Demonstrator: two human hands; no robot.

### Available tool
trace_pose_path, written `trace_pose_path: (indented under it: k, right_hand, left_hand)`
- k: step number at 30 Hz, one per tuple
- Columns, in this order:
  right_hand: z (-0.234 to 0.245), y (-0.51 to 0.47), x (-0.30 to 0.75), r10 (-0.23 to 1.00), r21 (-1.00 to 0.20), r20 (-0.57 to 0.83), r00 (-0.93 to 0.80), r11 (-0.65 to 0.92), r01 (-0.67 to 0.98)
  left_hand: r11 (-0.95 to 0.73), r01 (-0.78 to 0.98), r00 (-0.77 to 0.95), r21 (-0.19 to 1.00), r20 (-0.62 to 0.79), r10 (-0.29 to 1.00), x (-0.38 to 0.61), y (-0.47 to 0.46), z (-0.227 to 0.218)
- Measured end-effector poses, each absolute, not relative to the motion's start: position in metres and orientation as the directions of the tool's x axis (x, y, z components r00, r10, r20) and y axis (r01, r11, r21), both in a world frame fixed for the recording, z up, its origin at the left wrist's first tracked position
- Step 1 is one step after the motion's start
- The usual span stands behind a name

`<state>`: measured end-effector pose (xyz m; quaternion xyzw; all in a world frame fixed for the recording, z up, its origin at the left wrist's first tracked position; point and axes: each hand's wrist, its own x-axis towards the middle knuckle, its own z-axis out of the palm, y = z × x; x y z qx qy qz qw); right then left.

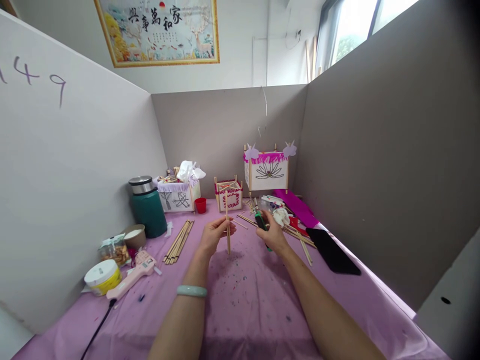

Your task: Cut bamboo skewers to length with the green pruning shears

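Observation:
Pinched in my left hand (218,232) is a thin wooden stick (228,239), held upright over the table. My right hand (274,233) is wrapped round a green-and-black handled tool (260,220) that looks like pliers or cutters, its metal tip pointing up and away from me. A gap separates the tool from the stick. To the left of my left hand lies a row of wooden sticks (179,243) with dark ends. More loose sticks (300,237) lie beyond and right of my right hand.
On the left stand a green bottle (149,212), a pink glue gun (133,278) with its cord and a yellow tub (103,277). Lantern-like boxes (267,172) and a red cup (200,205) are at the back. A black flat slab (333,251) lies right. Partition walls enclose three sides.

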<state>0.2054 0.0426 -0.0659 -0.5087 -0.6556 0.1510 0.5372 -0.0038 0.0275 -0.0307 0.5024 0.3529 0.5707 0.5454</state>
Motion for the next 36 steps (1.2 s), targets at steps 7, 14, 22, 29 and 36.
trace_pose_path:
  k: [7,14,22,29,36]
  right_hand:
    - [-0.048,0.026,0.195,0.782,-0.596,0.595,-0.183,0.583,0.552]
    - [-0.003,0.002,0.216,0.777,-0.386,0.471,-0.417,0.607,0.695]
    - [0.033,-0.007,0.214,0.759,-0.165,0.342,-0.554,0.629,0.76]
    - [0.041,-0.003,0.208,0.727,-0.096,0.325,-0.605,0.662,0.744]
    - [0.045,-0.001,0.206,0.712,-0.068,0.317,-0.626,0.676,0.734]
  left_hand:
    - [-0.169,-0.256,0.125,0.952,0.206,0.97,-0.005,0.029,-0.032]
    - [-0.168,-0.251,0.118,0.953,0.203,0.972,-0.005,0.03,-0.031]
    - [-0.214,-0.218,0.141,0.952,0.248,0.959,-0.004,0.03,-0.033]
    - [-0.23,-0.217,0.148,0.949,0.264,0.953,-0.005,0.033,-0.036]
    - [-0.232,-0.188,0.158,0.954,0.262,0.952,-0.004,0.029,-0.033]
